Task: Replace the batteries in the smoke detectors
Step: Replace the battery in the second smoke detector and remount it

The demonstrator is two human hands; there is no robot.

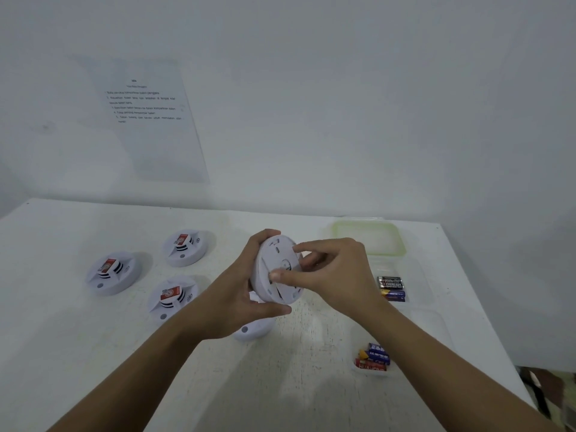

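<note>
My left hand [249, 288] holds a round white smoke detector [276, 269] on edge above the table, its back plate facing right. The fingers of my right hand [330, 272] press on that back plate. Three more white detectors with red labels lie face up at the left [113, 272], [187, 246], [173, 296]. Another white detector [252, 330] shows partly under my left wrist. A clear container [414, 272] at the right holds two batteries [391, 288]. A second clear container [436, 332] nearer me holds several batteries [374, 358].
A green-rimmed clear lid [367, 236] lies at the back right of the white table [280, 385]. A printed instruction sheet [146, 116] hangs on the white wall. The table's right edge drops to a dark patterned floor [548, 391].
</note>
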